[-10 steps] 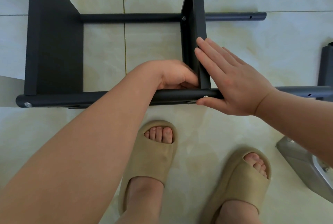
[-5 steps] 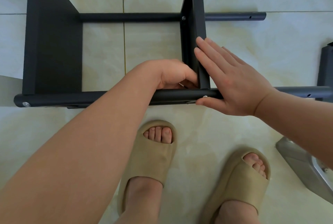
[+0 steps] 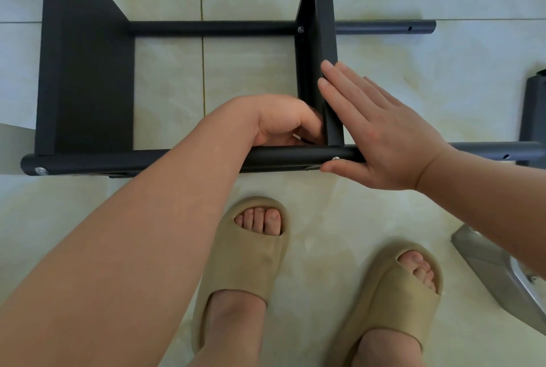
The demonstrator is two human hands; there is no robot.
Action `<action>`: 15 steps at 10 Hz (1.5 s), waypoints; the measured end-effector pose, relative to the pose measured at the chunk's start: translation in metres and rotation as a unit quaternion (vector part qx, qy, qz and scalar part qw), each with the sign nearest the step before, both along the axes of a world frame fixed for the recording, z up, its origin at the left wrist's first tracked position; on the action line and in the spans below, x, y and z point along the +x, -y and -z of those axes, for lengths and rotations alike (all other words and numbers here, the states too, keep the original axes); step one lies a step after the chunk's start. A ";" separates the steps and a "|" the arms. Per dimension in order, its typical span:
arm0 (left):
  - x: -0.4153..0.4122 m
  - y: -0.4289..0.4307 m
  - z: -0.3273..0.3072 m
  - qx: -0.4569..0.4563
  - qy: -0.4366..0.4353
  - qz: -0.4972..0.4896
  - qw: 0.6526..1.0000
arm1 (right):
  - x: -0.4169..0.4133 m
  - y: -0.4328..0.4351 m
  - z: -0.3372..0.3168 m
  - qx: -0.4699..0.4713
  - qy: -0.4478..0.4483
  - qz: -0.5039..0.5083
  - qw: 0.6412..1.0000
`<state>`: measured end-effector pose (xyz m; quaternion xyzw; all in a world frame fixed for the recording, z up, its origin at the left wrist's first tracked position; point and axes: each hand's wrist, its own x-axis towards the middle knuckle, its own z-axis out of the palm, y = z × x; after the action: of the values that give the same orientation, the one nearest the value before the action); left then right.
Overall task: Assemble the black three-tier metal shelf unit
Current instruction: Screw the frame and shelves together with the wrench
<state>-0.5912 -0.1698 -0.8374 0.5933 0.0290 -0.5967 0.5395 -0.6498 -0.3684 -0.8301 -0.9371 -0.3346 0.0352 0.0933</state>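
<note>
**Bracing the middle panel while its near corner is fastened**

The shelf unit (image 3: 88, 71) lies on its side on the tiled floor (image 3: 413, 77), filling the view from 9 through 12 to 3 o'clock. Its parts are matte black metal: round tubes running left to right, and flat sheet panels with folded edges standing across them.

The right hand (image 3: 381, 136) is laid flat, fingers straight and together against the right face of the middle panel (image 3: 325, 27), with the thumb tucked under the near tube (image 3: 280, 158) just beside a shiny screw head (image 3: 335, 158). This looks like a brace that holds the panel square to the tube so the holes stay in line.

The left hand (image 3: 283, 121) reaches in from 7 o'clock to the inner corner on the panel's other side. Its fingers are curled tight around a small piece (image 3: 297, 137), of which only a pale sliver shows; it is probably a key or nut for that screw, but I cannot tell which.

The end panel (image 3: 85, 71) at 9 o'clock already has a screw in the tube end. At 3 o'clock the tubes run on bare with open holes, so the third tier is probably not yet fitted.

Tan foam slippers (image 3: 251, 248) stand at 6 o'clock, and a grey metal object (image 3: 496, 272) lies at 4 o'clock.
</note>
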 end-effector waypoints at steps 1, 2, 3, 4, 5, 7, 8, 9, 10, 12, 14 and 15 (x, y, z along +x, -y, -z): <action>-0.001 0.001 -0.001 0.015 0.031 0.021 0.999 | 0.000 0.000 0.000 0.000 -0.001 0.000 1.000; -0.003 0.002 -0.002 0.003 0.049 0.026 0.998 | 0.000 0.001 0.000 -0.002 -0.002 0.000 1.000; -0.002 0.002 -0.002 -0.008 0.046 0.023 0.999 | 0.000 0.000 0.000 0.000 -0.001 0.000 1.000; -0.002 0.002 -0.003 -0.014 0.034 0.007 0.999 | 0.000 0.001 0.000 0.001 -0.001 0.000 1.000; -0.001 0.002 -0.001 -0.016 0.013 -0.013 1.000 | 0.000 0.001 0.000 -0.002 -0.001 0.000 1.000; -0.002 0.002 0.001 0.018 0.047 0.017 0.999 | 0.001 0.001 0.000 -0.003 -0.003 -0.001 1.000; -0.003 0.002 0.000 0.001 0.045 0.016 0.999 | 0.001 0.001 0.000 -0.004 -0.005 0.000 1.000; -0.003 0.002 0.000 -0.010 0.043 0.015 0.999 | 0.000 0.001 0.000 -0.004 -0.006 0.001 1.000; -0.003 0.002 -0.001 -0.009 0.037 0.011 0.999 | 0.000 0.001 0.000 -0.004 -0.007 0.002 1.000; -0.002 0.003 0.000 -0.007 0.021 0.010 1.000 | 0.000 0.001 0.000 -0.002 -0.005 0.001 1.000; -0.003 0.002 0.000 0.013 0.053 0.015 0.998 | 0.000 0.000 -0.001 -0.007 -0.005 0.003 1.000; -0.003 0.001 0.000 0.000 0.046 0.006 0.999 | 0.000 0.000 -0.001 -0.007 -0.006 0.003 1.000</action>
<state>-0.5938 -0.1712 -0.8376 0.6201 0.0007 -0.5725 0.5364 -0.6501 -0.3686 -0.8293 -0.9385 -0.3310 0.0428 0.0889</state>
